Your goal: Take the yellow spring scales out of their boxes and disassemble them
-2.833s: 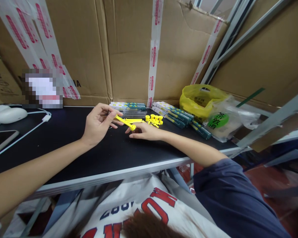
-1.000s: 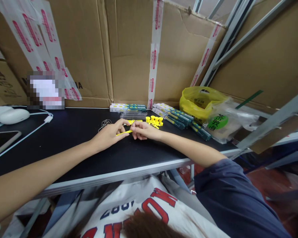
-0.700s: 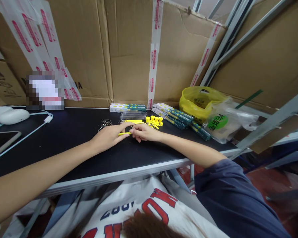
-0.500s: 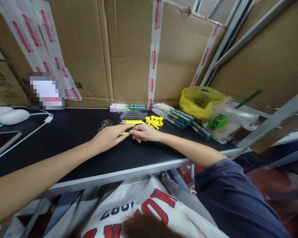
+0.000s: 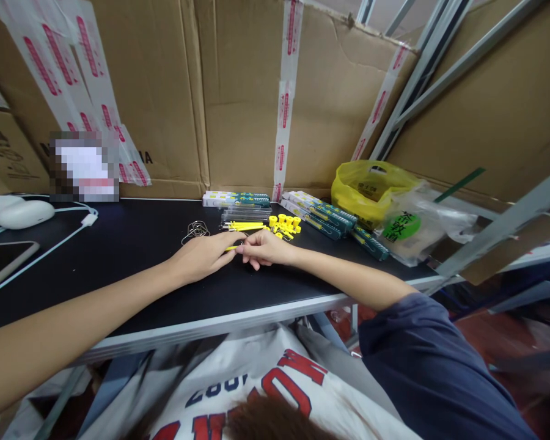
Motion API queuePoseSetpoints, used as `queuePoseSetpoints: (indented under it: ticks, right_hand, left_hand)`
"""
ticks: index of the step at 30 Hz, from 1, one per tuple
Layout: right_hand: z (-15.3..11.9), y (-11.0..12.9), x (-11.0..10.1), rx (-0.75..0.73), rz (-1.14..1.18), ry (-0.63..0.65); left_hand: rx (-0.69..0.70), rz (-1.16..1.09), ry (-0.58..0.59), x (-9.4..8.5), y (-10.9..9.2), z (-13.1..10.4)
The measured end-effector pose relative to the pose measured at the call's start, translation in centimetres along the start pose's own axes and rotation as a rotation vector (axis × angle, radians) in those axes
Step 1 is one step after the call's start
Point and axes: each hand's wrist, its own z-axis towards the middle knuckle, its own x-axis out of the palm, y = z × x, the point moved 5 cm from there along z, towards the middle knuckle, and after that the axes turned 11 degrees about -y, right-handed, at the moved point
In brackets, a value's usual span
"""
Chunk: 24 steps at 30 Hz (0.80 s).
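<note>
My left hand [image 5: 200, 255] is closed around a thin yellow plastic stick [image 5: 231, 248], which shows between thumb and fingers. At the stick's right end, my right hand [image 5: 266, 247] pinches with thumb and forefinger; the fingertips hide what joins there. Just behind the hands lie several more yellow sticks [image 5: 245, 226] and clear plastic tubes [image 5: 245, 214]. A cluster of small yellow parts [image 5: 289, 223] with round tops sits behind my right hand. Thin wire loops [image 5: 198, 230] lie beyond my left hand.
Slim green-and-white boxes [image 5: 321, 214] are stacked at the back right, with more boxes [image 5: 236, 199] at the back centre. A yellow plastic bag [image 5: 371, 189] and a clear bag [image 5: 415, 229] stand right. A white cable [image 5: 50, 253] and phone [image 5: 7, 266] lie left. Cardboard [image 5: 238, 91] walls the back.
Less of the yellow stick shows between my hands now. My left hand has turned slightly, and my right fingertips have shifted a little to the left.
</note>
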Motion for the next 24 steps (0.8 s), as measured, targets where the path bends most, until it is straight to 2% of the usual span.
queuePoseSetpoints:
  ticks: [10, 24]
  right_hand:
    - [-0.1, 0.33, 0.4, -0.073, 0.085, 0.007]
    - [-0.18, 0.6, 0.28, -0.128, 0.016, -0.024]
  left_hand:
    - [-0.029, 0.147, 0.004, -0.09, -0.59, -0.21]
    - [0.006, 0.244, -0.037, 0.07, -0.79, -0.2]
